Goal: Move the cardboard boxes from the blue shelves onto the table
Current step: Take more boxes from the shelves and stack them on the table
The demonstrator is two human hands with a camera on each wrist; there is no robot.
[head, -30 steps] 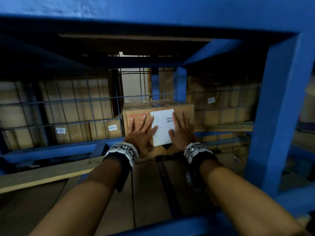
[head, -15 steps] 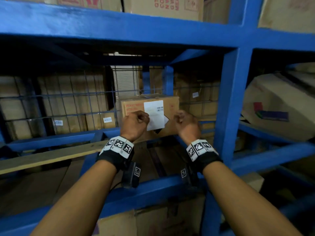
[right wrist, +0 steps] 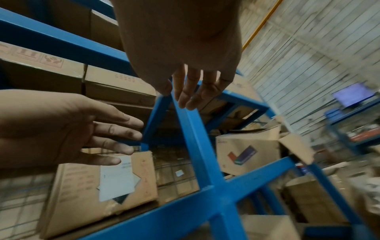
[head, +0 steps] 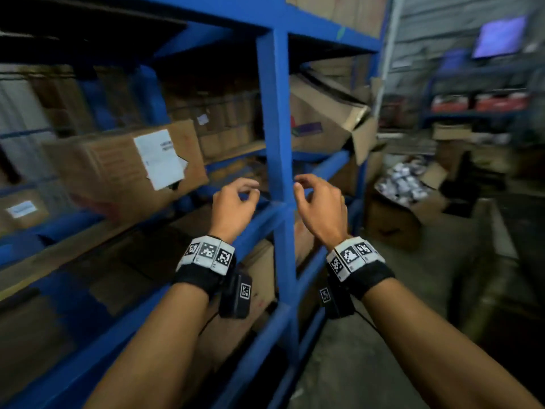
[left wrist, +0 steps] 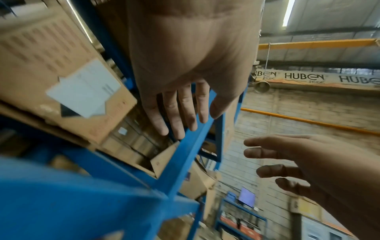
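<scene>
A cardboard box (head: 112,175) with a white label (head: 160,157) sits deep on the blue shelf (head: 274,128), left of the hands; it also shows in the left wrist view (left wrist: 61,78) and the right wrist view (right wrist: 82,191). My left hand (head: 240,196) hovers empty in front of the shelf's front beam, fingers loosely curled, apart from the box. My right hand (head: 309,193) is level with it, just right of the blue upright, also empty. The wrist views show the relaxed left fingers (left wrist: 180,116) and right fingers (right wrist: 191,94) holding nothing.
A torn, open cardboard box (head: 324,119) leans in the bay to the right. More boxes (head: 259,278) fill the lower shelf. An open box of white packets (head: 398,199) stands on the floor at right, with further blue racks (head: 477,107) behind.
Both hands, flat on the box front a second ago, have let go and drawn back out of the shelf. The view has swung right, leaving the box at left.
</scene>
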